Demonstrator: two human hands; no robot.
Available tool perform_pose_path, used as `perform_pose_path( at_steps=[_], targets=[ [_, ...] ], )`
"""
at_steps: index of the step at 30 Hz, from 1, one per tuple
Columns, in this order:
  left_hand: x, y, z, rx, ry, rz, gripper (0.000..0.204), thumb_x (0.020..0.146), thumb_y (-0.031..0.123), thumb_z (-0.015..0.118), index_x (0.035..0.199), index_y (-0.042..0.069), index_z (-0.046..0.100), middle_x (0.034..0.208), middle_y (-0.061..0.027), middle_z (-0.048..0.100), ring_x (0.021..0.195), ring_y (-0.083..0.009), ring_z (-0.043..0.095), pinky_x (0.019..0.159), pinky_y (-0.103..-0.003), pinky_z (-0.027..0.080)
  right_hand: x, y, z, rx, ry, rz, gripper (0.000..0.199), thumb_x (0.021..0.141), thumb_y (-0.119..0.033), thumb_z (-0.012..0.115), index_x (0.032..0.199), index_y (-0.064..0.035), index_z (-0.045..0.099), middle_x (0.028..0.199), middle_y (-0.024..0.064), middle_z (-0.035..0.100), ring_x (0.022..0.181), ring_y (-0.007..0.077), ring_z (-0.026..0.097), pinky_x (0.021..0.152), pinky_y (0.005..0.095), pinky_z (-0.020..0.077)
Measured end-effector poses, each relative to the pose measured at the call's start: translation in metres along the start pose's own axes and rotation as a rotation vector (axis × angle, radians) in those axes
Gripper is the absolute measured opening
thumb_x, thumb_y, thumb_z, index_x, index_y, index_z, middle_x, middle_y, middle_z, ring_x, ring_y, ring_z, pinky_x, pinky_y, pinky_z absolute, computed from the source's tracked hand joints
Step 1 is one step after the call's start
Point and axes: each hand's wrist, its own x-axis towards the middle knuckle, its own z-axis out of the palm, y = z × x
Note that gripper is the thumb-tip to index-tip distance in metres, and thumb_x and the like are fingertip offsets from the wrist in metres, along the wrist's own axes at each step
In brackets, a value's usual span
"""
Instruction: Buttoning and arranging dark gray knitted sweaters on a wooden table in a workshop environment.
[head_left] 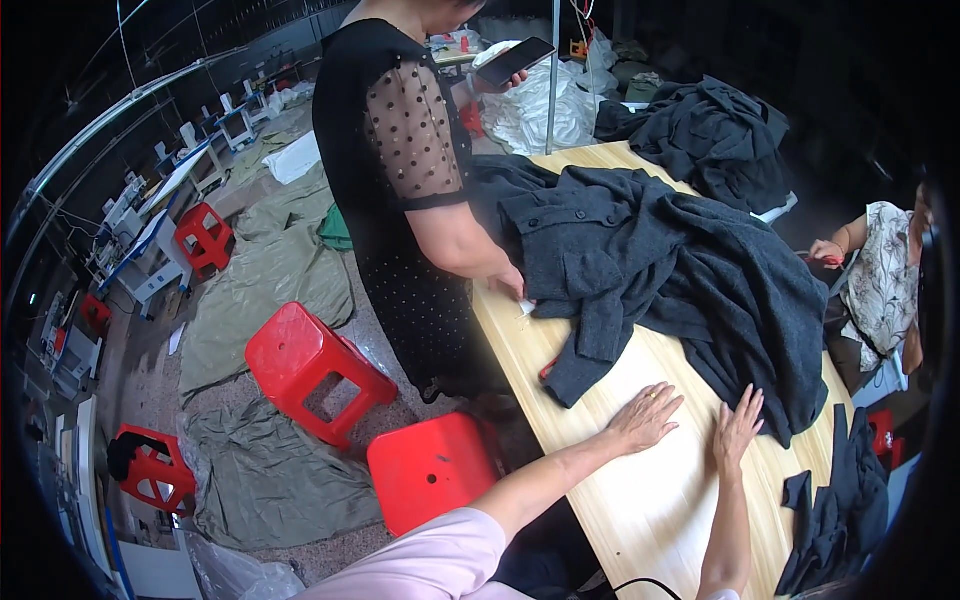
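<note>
My left hand lies flat and open on the light wooden table, fingers spread, just below a dark grey wool coat spread over the tabletop. My right hand also rests flat on the table, its fingertips touching the coat's lower edge. Neither hand holds anything. A person in a black dotted dress stands at the table's left side, one hand on the coat, the other holding a phone.
Red plastic stools stand left of the table on a floor strewn with olive fabric. Another dark garment pile sits at the table's far end. A second person sits at the right. Dark cloth hangs off the near right edge.
</note>
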Motion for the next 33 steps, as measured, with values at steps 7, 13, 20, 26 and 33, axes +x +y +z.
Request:
perform_pose_path(
  at_steps=[7, 13, 20, 26, 33],
  targets=[
    [0.007, 0.002, -0.003, -0.019, -0.003, -0.038, 0.060, 0.109, 0.039, 0.063, 0.153, -0.001, 0.058, 0.158, -0.0269, 0.054, 0.153, -0.0414, 0.046, 0.130, -0.051, 0.035, -0.078, -0.039, -0.037, 0.068, -0.299, 0.073, 0.066, 0.115, -0.041, 0.053, 0.173, -0.0121, 0.039, 0.181, 0.0240, 0.026, 0.170, 0.0408, 0.019, 0.135, 0.0617, 0.0151],
    [0.004, 0.001, -0.005, -0.015, -0.041, -0.048, 0.060, 0.110, 0.039, 0.062, 0.154, -0.002, 0.057, 0.162, -0.0275, 0.052, 0.156, -0.0419, 0.044, 0.132, -0.051, 0.033, -0.126, -0.072, -0.053, 0.061, -0.326, 0.051, 0.064, 0.115, -0.037, 0.052, 0.172, -0.0103, 0.040, 0.180, 0.0249, 0.028, 0.169, 0.0408, 0.021, 0.136, 0.0604, 0.0146],
    [0.004, 0.002, -0.007, -0.035, -0.070, -0.049, 0.061, 0.110, 0.040, 0.063, 0.154, -0.002, 0.057, 0.163, -0.0282, 0.050, 0.156, -0.0428, 0.043, 0.133, -0.051, 0.032, -0.131, -0.080, -0.060, 0.061, -0.323, 0.054, 0.063, 0.114, -0.033, 0.052, 0.171, -0.0097, 0.041, 0.180, 0.0258, 0.027, 0.169, 0.0415, 0.021, 0.136, 0.0603, 0.0153],
    [0.004, 0.003, -0.006, -0.031, -0.053, -0.029, 0.061, 0.109, 0.040, 0.064, 0.154, -0.002, 0.058, 0.163, -0.0282, 0.050, 0.156, -0.0431, 0.043, 0.133, -0.051, 0.032, -0.131, -0.080, -0.059, 0.091, -0.304, 0.059, 0.064, 0.112, -0.031, 0.056, 0.171, -0.0092, 0.042, 0.179, 0.0254, 0.028, 0.169, 0.0422, 0.021, 0.135, 0.0610, 0.0160],
    [0.003, 0.002, -0.008, -0.031, -0.074, -0.029, 0.062, 0.109, 0.040, 0.064, 0.155, -0.001, 0.058, 0.164, -0.0281, 0.049, 0.156, -0.0431, 0.043, 0.132, -0.051, 0.032, -0.134, -0.082, -0.060, 0.089, -0.290, 0.053, 0.064, 0.112, -0.031, 0.056, 0.171, -0.0095, 0.042, 0.179, 0.0260, 0.029, 0.168, 0.0426, 0.023, 0.135, 0.0612, 0.0163]
  ],
)
